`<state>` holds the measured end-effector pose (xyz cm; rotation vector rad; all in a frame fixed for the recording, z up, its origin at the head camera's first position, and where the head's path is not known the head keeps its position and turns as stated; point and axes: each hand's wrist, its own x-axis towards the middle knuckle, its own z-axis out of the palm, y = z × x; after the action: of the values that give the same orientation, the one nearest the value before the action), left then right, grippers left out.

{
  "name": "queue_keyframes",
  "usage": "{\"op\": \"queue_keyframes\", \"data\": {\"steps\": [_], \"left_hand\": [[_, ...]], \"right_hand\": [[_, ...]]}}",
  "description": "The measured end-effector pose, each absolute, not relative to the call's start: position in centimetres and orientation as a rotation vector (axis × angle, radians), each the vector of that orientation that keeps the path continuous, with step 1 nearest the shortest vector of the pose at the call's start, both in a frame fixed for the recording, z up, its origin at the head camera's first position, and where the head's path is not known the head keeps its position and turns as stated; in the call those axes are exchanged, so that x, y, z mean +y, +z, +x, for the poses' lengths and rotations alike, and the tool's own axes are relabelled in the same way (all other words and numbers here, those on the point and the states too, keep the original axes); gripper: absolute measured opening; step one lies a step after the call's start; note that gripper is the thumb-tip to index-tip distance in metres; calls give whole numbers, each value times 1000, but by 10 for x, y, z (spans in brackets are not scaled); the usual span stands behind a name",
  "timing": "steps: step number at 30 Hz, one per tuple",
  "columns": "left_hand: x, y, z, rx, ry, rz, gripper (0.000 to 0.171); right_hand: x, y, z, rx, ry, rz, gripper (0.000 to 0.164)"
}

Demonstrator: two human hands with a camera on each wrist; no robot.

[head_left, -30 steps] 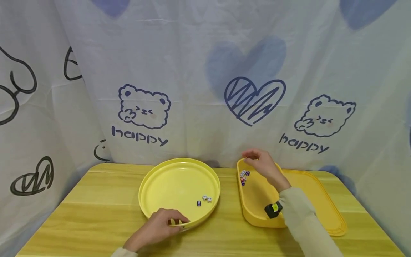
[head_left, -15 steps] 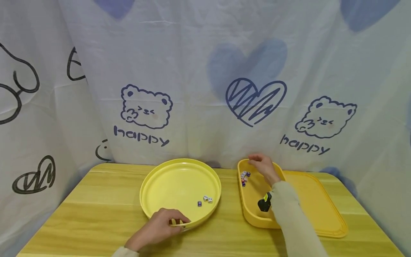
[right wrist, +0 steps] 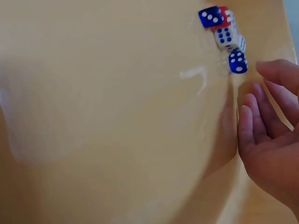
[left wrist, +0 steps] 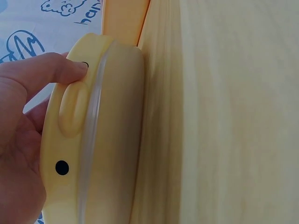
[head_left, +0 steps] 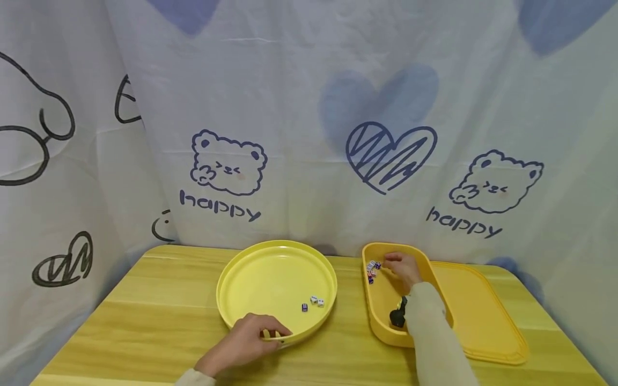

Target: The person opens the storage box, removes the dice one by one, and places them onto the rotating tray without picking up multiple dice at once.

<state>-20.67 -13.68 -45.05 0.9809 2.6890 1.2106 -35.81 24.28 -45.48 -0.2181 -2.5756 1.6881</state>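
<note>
My left hand (head_left: 248, 340) grips the near rim of a round yellow tray (head_left: 224, 292), thumb on the outer wall and fingers over the rim. The left wrist view shows the thumb against the tray's side wall (left wrist: 112, 140). Three dice, one blue (head_left: 304, 307) and two white (head_left: 317, 302), lie at the tray's right side. Inside the orange-yellow box (head_left: 386, 336), my right hand (head_left: 404, 266) holds nothing, fingers loosely bent. Its fingertips are a little apart from a cluster of several blue, white and red dice (right wrist: 226, 37) against the box's left wall.
A flat orange-yellow lid (head_left: 487, 316) lies on the wooden table (head_left: 130, 316), partly behind the box's right side. A printed curtain (head_left: 299, 134) hangs right behind the table. A black wrist camera (head_left: 398, 316) is strapped to the right wrist.
My right hand has come down from the box's far rim into the box, closer to the dice. The left hand keeps its hold on the tray. The whole head view has shifted slightly.
</note>
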Motion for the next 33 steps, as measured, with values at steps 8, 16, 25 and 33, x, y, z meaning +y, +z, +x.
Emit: {"op": "queue_keyframes", "data": {"steps": [8, 16, 25, 33], "left_hand": [[-137, -449, -205, 2676, 1220, 983, 18], [-137, -448, -204, 2671, 1229, 989, 17], [-138, -448, -204, 2678, 1225, 991, 17], [-136, -450, -205, 2692, 1213, 1001, 18]], "right_hand": [[246, -464, -364, -2619, 1691, -194, 30], [236, -468, -365, -2585, 1689, -289, 29], [233, -472, -368, -2668, 1575, -234, 26], [235, -472, -368, -2688, 1556, -241, 23]]}}
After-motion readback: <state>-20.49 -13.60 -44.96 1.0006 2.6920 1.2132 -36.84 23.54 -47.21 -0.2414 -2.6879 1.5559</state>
